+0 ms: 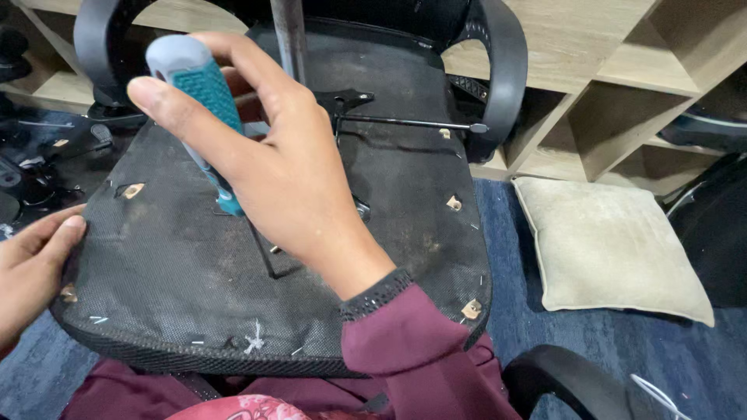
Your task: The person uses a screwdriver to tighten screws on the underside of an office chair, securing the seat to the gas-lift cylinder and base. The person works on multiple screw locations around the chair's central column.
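Keep the right hand (288, 179) wrapped tight on the teal screwdriver (204, 109), straight up, with the left hand (31, 268) flat and open, steadying the chair seat (171, 295).

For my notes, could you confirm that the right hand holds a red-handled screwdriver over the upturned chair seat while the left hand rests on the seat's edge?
Not quite: the screwdriver in the right hand has a teal and grey handle, not red, as the head view shows. The left hand does rest on the edge of the upturned chair seat.
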